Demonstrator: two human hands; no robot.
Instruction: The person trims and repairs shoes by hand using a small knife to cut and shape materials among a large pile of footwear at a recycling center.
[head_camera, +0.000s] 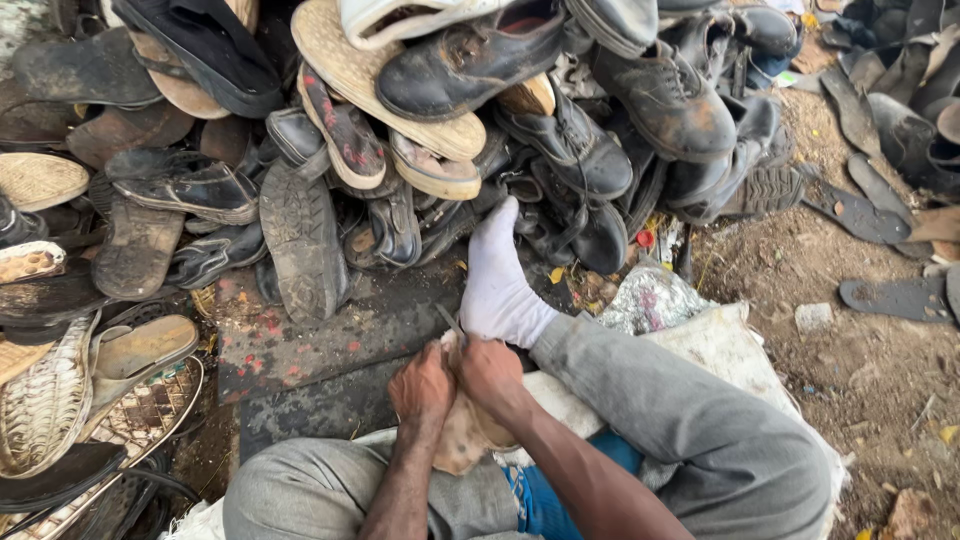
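Left hand (422, 385): clenched on tan sole piece (462, 435), lying lengthwise toward the lap
Right hand (490, 372): gripped thin blade (450, 323), just above the piece

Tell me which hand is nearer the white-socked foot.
Right. The right hand sits just below the heel of the white-socked foot, nearly touching it. The left hand is a little farther to the left; both grip a tan shoe piece.
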